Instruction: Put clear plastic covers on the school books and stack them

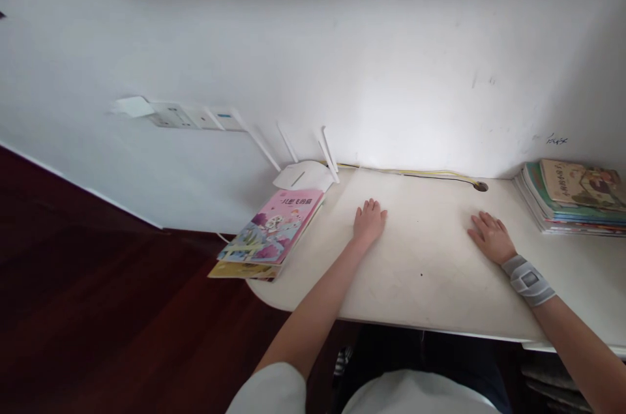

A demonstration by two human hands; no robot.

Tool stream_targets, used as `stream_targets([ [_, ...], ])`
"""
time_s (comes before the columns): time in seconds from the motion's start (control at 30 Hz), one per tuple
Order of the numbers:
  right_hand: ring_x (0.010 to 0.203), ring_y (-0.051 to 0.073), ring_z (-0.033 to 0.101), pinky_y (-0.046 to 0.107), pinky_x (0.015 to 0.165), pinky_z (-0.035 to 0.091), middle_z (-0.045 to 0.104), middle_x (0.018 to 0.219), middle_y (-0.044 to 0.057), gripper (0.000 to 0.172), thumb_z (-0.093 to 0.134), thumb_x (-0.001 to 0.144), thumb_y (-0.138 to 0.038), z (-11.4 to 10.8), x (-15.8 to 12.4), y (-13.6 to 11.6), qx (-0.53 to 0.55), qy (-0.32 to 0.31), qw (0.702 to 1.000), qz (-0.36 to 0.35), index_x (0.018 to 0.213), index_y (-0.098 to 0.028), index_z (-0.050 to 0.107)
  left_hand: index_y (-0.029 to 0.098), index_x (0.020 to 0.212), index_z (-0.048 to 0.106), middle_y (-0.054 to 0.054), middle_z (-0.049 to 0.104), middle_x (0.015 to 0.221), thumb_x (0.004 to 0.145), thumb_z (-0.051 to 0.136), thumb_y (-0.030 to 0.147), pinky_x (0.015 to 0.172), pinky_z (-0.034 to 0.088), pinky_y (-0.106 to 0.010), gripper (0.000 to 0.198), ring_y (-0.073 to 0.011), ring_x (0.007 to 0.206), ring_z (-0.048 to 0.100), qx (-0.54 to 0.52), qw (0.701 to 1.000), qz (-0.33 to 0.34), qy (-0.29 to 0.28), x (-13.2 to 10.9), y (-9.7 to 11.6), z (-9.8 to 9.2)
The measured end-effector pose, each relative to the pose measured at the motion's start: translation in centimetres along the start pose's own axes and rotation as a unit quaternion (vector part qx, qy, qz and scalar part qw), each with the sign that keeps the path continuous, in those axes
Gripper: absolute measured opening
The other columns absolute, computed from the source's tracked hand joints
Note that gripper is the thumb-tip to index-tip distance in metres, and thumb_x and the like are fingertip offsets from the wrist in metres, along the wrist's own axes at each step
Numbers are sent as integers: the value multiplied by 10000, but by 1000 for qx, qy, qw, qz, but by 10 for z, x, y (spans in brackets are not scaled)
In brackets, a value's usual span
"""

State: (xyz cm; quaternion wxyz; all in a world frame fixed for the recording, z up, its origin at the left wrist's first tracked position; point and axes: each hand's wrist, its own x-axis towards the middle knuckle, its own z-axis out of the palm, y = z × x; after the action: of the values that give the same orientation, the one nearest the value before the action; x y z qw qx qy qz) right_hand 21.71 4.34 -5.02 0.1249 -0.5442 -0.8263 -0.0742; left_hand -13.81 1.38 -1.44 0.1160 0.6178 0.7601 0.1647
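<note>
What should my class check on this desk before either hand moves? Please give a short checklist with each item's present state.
1. Hands free: ok. The left hand and right hand lie palm down on the white desk, holding nothing.
2. Pink picture book secure: not ok. It juts past the desk's left edge.
3. White router away from hands: ok. It sits in the back corner, apart from both.
4. Stack of books away from hands: ok. It lies at the far right, untouched.
5. Wrist brace snug: cannot tell. It is on the right wrist, but its tightness does not show.
</note>
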Motion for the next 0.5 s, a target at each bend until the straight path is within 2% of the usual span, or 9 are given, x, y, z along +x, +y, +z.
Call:
stream_targets([
  [0.13,1266,282,427,488,1010,343,474,1368,168,469,357,913,-435,1,1,3,18,10,1000,5,1260,-168,525,88,1319,433,-199,316,1466,934,281,307,1108,170,-507,468,-288,1389,226,-87,996,-17,4,3,4,-14],
  [0.2,1260,288,432,505,1009,340,485,1353,176,475,373,905,-432,-2,1,2,40,34,999,7,1274,-163,505,123,1345,410,-170,320,1471,945,252,341,1113,189,-480,482,-257,1389,237,-142,990,-12,9,2,15,-21],
  [0.27,1271,294,416,528,1027,314,472,1358,187,532,414,887,-451,-8,0,-7,72,63,995,-10,1325,-151,442,154,1375,382,-125,332,1475,952,222,388,1125,205,-398,509,-202,1384,257,-195,981,13,16,-6,39,-25],
  [0.37,1315,308,356,560,1063,255,390,1416,199,762,502,827,-529,-21,-3,-37,145,95,982,-74,1433,-148,243,198,1387,379,-65,386,1455,954,174,453,1100,273,-304,543,-146,1348,332,-304,950,72,10,-34,95,-28],
  [0.4,1329,315,331,566,1065,253,347,1442,202,845,525,807,-548,-27,-5,-50,177,106,974,-89,1458,-152,159,195,1385,387,-75,362,1467,944,232,483,1097,280,-321,549,-171,1354,324,-447,889,95,-5,-47,116,-30],
  [0.43,1342,323,306,568,1060,269,303,1465,201,900,539,798,-548,-33,-7,-64,215,123,965,-92,1470,-157,86,216,1383,390,-72,349,1475,931,271,515,1085,303,-348,555,-194,1356,320,-570,814,109,-31,-61,136,-33],
  [0.5,1365,324,257,553,1052,303,225,1502,179,872,523,831,-478,-46,-10,-86,286,159,942,-74,1474,-181,15,238,1373,403,-93,399,1446,908,350,541,1061,334,-401,558,-231,1329,371,-724,673,118,-95,-89,170,-44],
])
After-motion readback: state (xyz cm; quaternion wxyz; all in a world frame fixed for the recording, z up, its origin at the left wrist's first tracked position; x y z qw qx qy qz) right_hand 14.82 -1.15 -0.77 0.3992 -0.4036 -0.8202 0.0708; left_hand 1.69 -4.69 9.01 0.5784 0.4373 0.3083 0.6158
